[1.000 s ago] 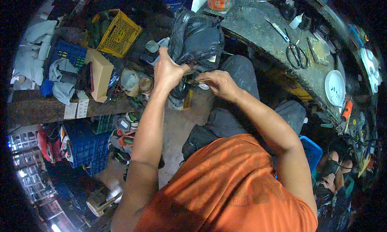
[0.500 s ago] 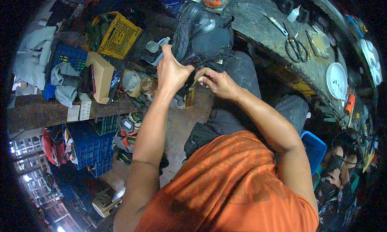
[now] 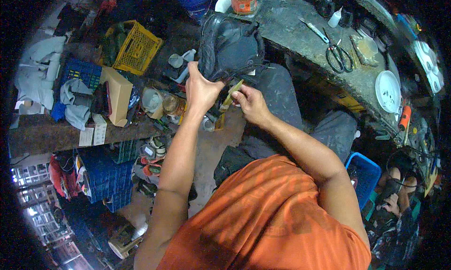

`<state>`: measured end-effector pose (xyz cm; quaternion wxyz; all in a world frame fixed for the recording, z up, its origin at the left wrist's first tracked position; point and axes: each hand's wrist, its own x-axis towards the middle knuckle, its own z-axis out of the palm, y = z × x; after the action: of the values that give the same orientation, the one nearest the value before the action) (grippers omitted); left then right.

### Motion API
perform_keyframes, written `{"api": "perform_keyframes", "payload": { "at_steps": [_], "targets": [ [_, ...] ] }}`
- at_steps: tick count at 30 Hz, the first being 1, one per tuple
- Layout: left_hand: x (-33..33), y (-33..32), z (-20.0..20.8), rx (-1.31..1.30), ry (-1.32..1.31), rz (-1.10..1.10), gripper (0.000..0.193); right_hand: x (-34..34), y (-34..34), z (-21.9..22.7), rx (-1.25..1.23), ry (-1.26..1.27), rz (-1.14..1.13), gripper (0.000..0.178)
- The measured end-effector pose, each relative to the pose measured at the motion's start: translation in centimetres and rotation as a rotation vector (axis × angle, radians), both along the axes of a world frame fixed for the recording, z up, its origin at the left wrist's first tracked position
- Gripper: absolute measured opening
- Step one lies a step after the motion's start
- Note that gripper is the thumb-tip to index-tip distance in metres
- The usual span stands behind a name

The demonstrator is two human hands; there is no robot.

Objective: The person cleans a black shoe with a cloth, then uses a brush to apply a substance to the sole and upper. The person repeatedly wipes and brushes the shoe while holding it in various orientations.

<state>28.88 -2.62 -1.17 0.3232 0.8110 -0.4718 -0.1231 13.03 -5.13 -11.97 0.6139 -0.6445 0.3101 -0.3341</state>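
Observation:
A black, bulky, bag-like item (image 3: 235, 42) with seams and dark cords rests between my knees and the bench edge. My left hand (image 3: 202, 92) is at its lower left edge, thumb stretched toward the right and the other fingers mostly hidden. Just below the item, my right hand (image 3: 252, 103) pinches a flat yellowish-green strip (image 3: 233, 92) between thumb and fingers. The strip stands tilted, apart from my left thumb by a small gap. I cannot make out whether its lower end touches anything.
On the bench (image 3: 286, 26) at right lie black-handled scissors (image 3: 339, 58), a knife (image 3: 314, 30), a white bottle (image 3: 335, 18), an orange can (image 3: 244, 2) and a white plate (image 3: 388, 91). Left are a yellow crate (image 3: 138, 47) and a cardboard box (image 3: 117, 96). Another person's hand (image 3: 391, 204) shows lower right.
My right hand has moved slightly down and right, turning so more of the yellowish-green strip shows. The left hand stays at the black item's edge. The whole view has shifted a little.

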Motion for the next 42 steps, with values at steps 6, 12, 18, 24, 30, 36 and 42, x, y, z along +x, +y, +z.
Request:
{"api": "perform_keyframes", "payload": {
  "at_steps": [6, 12, 18, 24, 30, 36, 42],
  "targets": [
    [0.2, -0.3, -0.4, -0.010, 0.056, -0.024, 0.081, -0.7, 0.5, 0.9, -0.190, -0.026, -0.040, 0.015],
    [0.8, -0.7, 0.3, -0.095, 0.139, -0.008, 0.083, -1.3, 0.4, 1.9, -0.391, -0.134, -0.211, 0.010],
    [1.3, -0.7, 0.3, -0.181, 0.080, -0.059, 0.081, -0.1, -1.9, 1.4, -0.062, 0.098, -0.133, 0.015],
    [2.1, -1.3, -1.5, -0.313, 0.201, -0.126, 0.080, 0.8, -2.3, 0.1, 0.495, -0.151, -0.162, 0.020],
    [4.3, -0.9, -4.5, -0.338, 0.312, 0.008, 0.077, -0.7, -2.2, 2.3, 0.572, -0.276, -0.412, 0.021],
    [8.6, -0.1, -6.1, -0.532, 1.145, 0.214, 0.069, -5.1, -11.0, 10.1, 0.074, -0.478, -0.623, 0.027],
    [9.7, -0.1, -3.9, -0.690, 1.461, 0.270, 0.053, -0.7, -22.4, 16.2, -0.760, 0.189, -0.631, 0.024]
  ]
}}
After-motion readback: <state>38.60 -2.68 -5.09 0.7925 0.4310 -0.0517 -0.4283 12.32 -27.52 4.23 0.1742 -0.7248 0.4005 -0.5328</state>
